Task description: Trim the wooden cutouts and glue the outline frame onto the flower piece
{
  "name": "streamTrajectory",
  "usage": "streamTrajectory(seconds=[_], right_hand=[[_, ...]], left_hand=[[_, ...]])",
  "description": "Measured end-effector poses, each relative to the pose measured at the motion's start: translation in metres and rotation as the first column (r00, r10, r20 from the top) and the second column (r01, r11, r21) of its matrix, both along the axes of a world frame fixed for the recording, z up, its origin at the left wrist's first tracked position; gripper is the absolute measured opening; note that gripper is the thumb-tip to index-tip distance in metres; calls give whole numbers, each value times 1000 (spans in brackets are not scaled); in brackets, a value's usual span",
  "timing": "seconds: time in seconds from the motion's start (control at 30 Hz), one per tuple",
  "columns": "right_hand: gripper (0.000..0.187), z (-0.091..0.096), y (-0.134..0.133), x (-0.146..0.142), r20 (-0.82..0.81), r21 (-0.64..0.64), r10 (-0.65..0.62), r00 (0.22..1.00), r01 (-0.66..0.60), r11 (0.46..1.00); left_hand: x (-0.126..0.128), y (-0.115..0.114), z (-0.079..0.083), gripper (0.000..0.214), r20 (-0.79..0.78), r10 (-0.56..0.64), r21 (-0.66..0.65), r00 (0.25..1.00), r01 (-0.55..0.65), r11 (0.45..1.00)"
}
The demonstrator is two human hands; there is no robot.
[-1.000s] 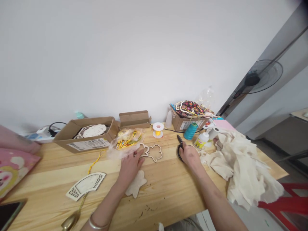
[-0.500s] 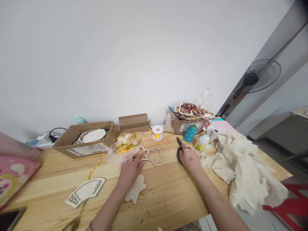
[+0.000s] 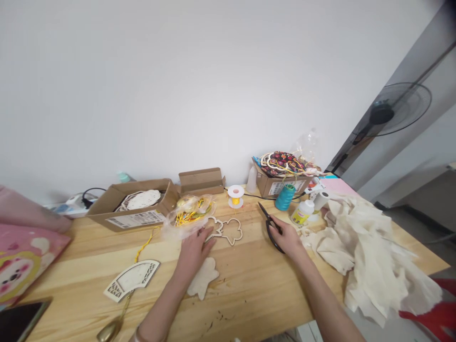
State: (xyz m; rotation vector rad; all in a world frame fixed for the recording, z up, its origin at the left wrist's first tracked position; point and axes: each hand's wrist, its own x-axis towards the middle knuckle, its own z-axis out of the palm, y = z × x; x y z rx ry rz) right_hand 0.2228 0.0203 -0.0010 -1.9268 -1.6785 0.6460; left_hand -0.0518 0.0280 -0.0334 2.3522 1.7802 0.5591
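My right hand (image 3: 286, 237) grips a pair of black scissors (image 3: 273, 232) by the handles, above the wooden table. Their blades point up and to the left. My left hand (image 3: 195, 247) lies low on the table with thumb and fingers apart, its fingertips at the left end of a thin wooden outline frame (image 3: 233, 231). Just below that hand is a beige cloth piece (image 3: 204, 278) cut in a lobed shape. A clear plastic bag (image 3: 188, 216) of yellow cords touches the area beyond my left fingers.
Along the wall stand cardboard boxes (image 3: 133, 219), a yellow thread spool (image 3: 235, 195), a teal thread cone (image 3: 285, 197) and a glue bottle (image 3: 302, 212). Crumpled beige cloth (image 3: 370, 251) covers the right side. A fan-shaped wooden ornament (image 3: 132, 280) and a phone (image 3: 24, 318) lie left.
My right hand has lifted the scissors a little and turned them, so more of the handles shows. My left hand stays by the wooden frame. The whole view has shifted slightly.
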Motion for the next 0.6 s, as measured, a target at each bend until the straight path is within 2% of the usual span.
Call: streamTrajectory(seconds=[0.03, 0.07, 0.1, 0.13, 0.17, 0.2, 0.23, 0.33, 0.43, 0.53, 0.6], right_hand=[[37, -1, -5, 1, -224, 34, 1, 975, 6, 999], [38, -3, -12, 1, -485, 63, 14, 874, 18, 998], [39, -4, -19, 1, -699, 78, 30, 714, 35, 996], [40, -5, -26, -1, -840, 79, 42, 542, 45, 996], [38, -6, -32, -3, -910, 80, 51, 411, 52, 995], [37, -6, -37, -4, -946, 81, 58, 319, 60, 995], [35, -5, -41, -6, -963, 88, 68, 261, 66, 994], [33, -1, -44, -11, -973, 155, 144, 180, 50, 987], [38, -2, -41, -16, -961, 234, 233, 149, -9, 972], [38, -6, -39, -23, -928, 300, 310, 204, -78, 951], [39, -8, -36, -28, -891, 322, 340, 300, -109, 941]], left_hand=[[0, -1, 1, 32, 42, -8, 1, 999, 8, 1000], [-1, -1, 2, 30, 85, -15, -1, 996, 15, 1000], [-1, -2, 4, 28, 127, -19, -5, 992, 20, 1000], [-1, -3, 5, 26, 165, -20, -9, 986, 22, 1000], [-1, -3, 6, 23, 199, -22, -11, 980, 25, 1000], [-1, -3, 8, 20, 227, -28, -8, 973, 31, 999], [-1, -4, 9, 17, 248, -37, -3, 968, 39, 999], [1, -5, 12, 13, 271, -74, 31, 960, 68, 997], [3, -7, 16, 10, 270, -119, 67, 955, 105, 992], [7, -12, 22, 7, 251, -199, 174, 947, 159, 972], [11, -16, 26, 9, 224, -257, 269, 940, 194, 943]])
